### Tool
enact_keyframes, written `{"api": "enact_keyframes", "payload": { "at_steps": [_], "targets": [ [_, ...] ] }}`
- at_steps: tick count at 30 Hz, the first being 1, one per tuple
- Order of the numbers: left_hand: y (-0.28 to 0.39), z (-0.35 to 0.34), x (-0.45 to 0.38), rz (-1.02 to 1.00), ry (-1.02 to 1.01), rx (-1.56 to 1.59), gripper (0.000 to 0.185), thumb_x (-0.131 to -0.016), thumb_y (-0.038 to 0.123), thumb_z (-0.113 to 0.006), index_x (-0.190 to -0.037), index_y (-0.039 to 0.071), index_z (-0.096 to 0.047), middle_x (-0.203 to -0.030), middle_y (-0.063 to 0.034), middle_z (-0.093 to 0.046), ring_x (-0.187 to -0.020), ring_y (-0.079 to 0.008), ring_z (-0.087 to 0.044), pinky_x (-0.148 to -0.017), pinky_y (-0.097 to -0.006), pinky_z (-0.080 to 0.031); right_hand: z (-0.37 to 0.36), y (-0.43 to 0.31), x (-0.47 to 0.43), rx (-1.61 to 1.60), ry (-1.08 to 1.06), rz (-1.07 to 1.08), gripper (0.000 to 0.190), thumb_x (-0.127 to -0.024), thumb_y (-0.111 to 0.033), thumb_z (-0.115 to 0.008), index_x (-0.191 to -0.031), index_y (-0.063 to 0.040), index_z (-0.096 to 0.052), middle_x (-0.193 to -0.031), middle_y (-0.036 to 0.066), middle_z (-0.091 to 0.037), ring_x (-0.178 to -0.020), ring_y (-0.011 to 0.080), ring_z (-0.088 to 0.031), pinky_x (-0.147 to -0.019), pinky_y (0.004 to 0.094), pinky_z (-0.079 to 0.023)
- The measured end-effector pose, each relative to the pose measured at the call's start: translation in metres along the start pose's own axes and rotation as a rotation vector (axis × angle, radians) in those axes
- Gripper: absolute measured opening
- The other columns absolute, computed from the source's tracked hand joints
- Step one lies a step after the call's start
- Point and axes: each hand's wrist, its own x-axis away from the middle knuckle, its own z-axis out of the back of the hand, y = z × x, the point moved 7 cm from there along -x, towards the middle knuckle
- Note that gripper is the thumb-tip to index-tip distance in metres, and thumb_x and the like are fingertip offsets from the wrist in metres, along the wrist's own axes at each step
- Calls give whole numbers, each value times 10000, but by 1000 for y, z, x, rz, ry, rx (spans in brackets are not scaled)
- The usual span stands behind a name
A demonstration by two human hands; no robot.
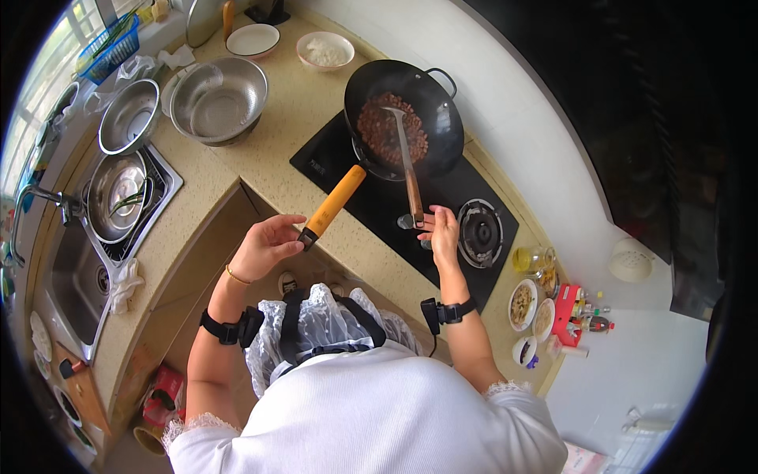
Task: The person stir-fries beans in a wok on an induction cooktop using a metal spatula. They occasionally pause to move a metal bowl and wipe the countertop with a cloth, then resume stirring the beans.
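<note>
A black wok (pixel 441 127) stands on the rear burner of a black gas cooktop (pixel 379 204). Reddish-brown pieces that look like peanuts (pixel 379 127) lie in it. A metal wok spatula (pixel 404 142) rests among them, its wooden handle leaning out over the near rim. At that handle's end is my right hand (pixel 444 234), fingers spread and loosely touching or just beside it. My left hand (pixel 269 246) is by the tip of the wok's yellow handle (pixel 336 198), thumb and fingers apart and not wrapped around it.
Left are a steel colander (pixel 219 109), a steel basin (pixel 115 198) over the sink (pixel 77 284) and a faucet (pixel 68 204). A bowl of white food (pixel 325 51) stands behind. Right of the second burner (pixel 481 233) are bowls of ingredients (pixel 523 305), an oil jar (pixel 530 259) and bottles (pixel 595 324).
</note>
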Motion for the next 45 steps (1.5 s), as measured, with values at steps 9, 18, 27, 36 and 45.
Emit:
{"api": "enact_keyframes", "payload": {
  "at_steps": [9, 18, 27, 36, 45],
  "targets": [
    [-2, 1, 1, 20, 23, 5, 413, -811, 1, -635, -1205, -6, -513, -866, -21, -630, -797, -71, -589, -747, -202, -470, -23, 54, -35, 835, -19, 356, 188, -740, -150, -690, -849, -29, -595, -882, 155, -548, -878, 346, -527, -802, 441, -442],
    [3, 3, -2, 59, 11, -61, 410, -805, -6, -635, -1197, -12, -516, -853, -21, -630, -793, -72, -585, -742, -207, -471, -19, 18, -22, 1031, -189, 806, 157, -747, 5, -593, -870, -67, -661, -938, 113, -574, -938, 296, -534, -795, 395, -461],
    [5, 0, -2, 86, -3, -40, 421, -802, -32, -619, -1208, -10, -508, -852, -19, -630, -786, -72, -585, -739, -207, -470, -34, -82, 29, 391, -190, 365, 574, -782, -181, -693, -1255, -30, -405, -1018, 154, -585, -806, 201, -617, -711, 333, -513],
    [8, 0, -4, 76, -20, -26, 429, -792, -43, -622, -1205, -9, -512, -847, -23, -632, -783, -75, -586, -743, -209, -472, -19, -141, -22, 1170, 28, 570, 488, -766, -75, -531, -1236, -90, -401, -981, 223, -567, -836, 407, -592, -739, 485, -481],
    [6, 0, -3, 63, 2, -22, 430, -793, -37, -624, -1208, 2, -517, -845, -15, -626, -787, -73, -582, -739, -208, -470, 75, -177, -111, 777, -234, -182, 277, -865, -253, -565, -942, 12, -589, -623, 99, -583, -374, 120, -436, -358, 265, -346]
  ]
}}
